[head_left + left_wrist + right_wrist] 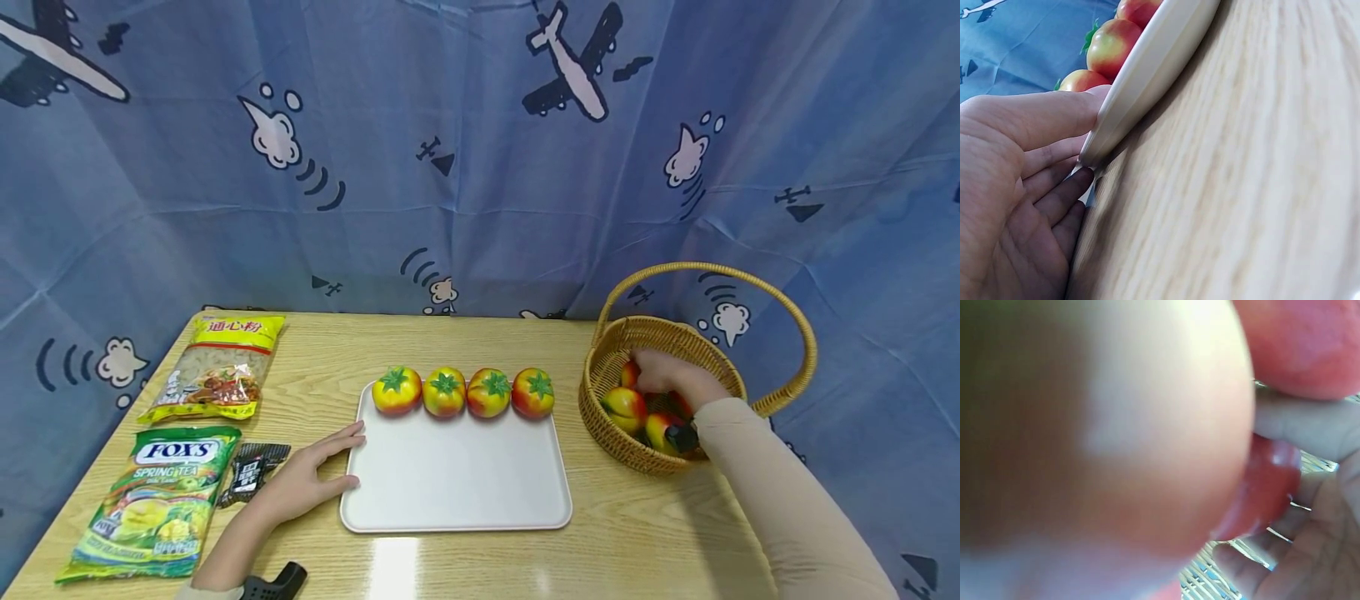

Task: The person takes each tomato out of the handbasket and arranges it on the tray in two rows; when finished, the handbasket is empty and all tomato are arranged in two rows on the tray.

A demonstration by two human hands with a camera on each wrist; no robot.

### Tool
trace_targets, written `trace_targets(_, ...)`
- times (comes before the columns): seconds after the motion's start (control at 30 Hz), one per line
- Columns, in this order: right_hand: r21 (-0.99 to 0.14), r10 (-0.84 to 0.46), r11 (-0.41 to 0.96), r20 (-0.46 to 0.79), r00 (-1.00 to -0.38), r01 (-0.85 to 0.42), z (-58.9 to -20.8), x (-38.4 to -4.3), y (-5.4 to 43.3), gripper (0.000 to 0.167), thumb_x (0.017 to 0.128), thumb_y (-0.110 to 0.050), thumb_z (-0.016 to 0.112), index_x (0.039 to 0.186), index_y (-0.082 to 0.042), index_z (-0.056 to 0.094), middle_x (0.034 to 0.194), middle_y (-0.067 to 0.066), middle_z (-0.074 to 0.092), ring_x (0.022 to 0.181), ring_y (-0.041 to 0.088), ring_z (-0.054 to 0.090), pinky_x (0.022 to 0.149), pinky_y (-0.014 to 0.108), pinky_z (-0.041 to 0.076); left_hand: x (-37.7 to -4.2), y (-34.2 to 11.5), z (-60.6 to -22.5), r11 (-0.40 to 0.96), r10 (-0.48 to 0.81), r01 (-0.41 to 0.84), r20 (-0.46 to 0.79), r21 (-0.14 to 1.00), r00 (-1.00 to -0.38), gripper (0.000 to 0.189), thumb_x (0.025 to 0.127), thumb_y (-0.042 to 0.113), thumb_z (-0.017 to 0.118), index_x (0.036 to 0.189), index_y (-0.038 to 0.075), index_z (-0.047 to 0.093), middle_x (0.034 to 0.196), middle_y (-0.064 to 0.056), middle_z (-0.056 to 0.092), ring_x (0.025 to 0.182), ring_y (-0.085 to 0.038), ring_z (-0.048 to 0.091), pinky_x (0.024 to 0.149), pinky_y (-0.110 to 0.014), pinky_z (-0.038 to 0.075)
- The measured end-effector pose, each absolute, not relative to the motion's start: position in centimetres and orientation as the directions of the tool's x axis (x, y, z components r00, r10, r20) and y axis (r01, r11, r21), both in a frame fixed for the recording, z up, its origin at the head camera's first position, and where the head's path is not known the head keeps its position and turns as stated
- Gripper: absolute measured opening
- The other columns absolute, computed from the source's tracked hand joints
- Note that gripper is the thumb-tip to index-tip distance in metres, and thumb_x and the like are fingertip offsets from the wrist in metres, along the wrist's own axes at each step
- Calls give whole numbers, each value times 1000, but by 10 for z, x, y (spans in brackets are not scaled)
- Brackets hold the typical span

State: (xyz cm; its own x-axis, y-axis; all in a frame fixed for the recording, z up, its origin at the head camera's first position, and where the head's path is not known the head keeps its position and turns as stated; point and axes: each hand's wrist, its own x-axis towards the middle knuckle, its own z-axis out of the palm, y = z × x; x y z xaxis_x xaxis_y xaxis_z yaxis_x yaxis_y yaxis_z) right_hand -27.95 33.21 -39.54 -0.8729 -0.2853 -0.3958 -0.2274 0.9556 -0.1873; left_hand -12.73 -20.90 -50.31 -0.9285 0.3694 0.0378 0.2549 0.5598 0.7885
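Observation:
My left hand (303, 479) lies at the left edge of a white rectangular tray (457, 479), its fingers nearly straight and touching the rim. In the left wrist view, the fingertips (1088, 178) meet the tray's side (1147, 81). A row of several red-and-yellow toy tomatoes (443, 392) with green leafy tops sits along the tray's far side. On the right, my right hand (667, 373) reaches down into a wicker basket (611, 442). There, thumb and fingers curl around a shiny red toy fruit (1272, 481). Other red-yellow toy fruits (624, 407) lie beside it; one close to the camera blocks much of the right wrist view.
Left of the tray lie a yellow-topped pasta bag (217, 367), a green FOX'S candy bag (153, 504) and a small black packet (251, 473). The basket's tall handle (705, 268) arches over its opening. A blue airplane-print curtain (450, 167) hangs behind the wooden table (322, 350).

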Motion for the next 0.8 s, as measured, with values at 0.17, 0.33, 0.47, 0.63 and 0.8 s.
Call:
trace_targets(0.17, -118, -267, 963, -360, -894, -241, -395, -279, 336, 67, 73, -8, 68, 129, 16, 42, 118, 32, 56, 112, 49, 48, 100, 58, 37, -128, -209, -503, 559, 371, 251, 32, 790, -928, 59, 83, 40, 70, 136, 19, 54, 151, 2, 37, 140, -29, 31, 110, -54, 30)
trace_targets(0.33, -182, -287, 954, -328, -900, -238, -392, -276, 338, 62, 70, -14, 78, 119, 12, 49, 104, 23, 61, 97, 39, 54, 91, 53, 45, -129, -209, -503, 558, 374, 245, 23, 793, -927, 59, 84, 41, 69, 136, 20, 53, 152, 3, 36, 141, -29, 30, 110, -54, 31)
trace_targets(0.47, -243, -290, 945, -313, -904, -218, -393, -275, 340, 57, 69, -14, 80, 112, 9, 50, 94, 16, 59, 86, 30, 53, 85, 48, 47, -128, -209, -503, 557, 373, 244, 24, 794, -928, 59, 84, 40, 69, 136, 20, 53, 152, 3, 37, 141, -29, 30, 110, -54, 30)
trace_targets(0.63, -270, -292, 938, -287, -912, -216, -390, -272, 342, 66, 68, -14, 80, 116, 14, 46, 94, 18, 56, 85, 30, 52, 83, 46, 47, -127, -209, -502, 559, 370, 244, 25, 792, -929, 58, 83, 39, 70, 136, 19, 54, 151, 2, 37, 140, -29, 30, 110, -54, 30)
trace_targets(0.8, -242, -279, 945, -253, -926, -219, -385, -268, 343, 70, 69, -15, 79, 119, 17, 43, 104, 30, 54, 94, 39, 52, 88, 51, 45, -127, -209, -501, 563, 371, 242, 20, 790, -928, 59, 83, 40, 70, 136, 19, 53, 152, 2, 37, 140, -29, 30, 110, -54, 31)
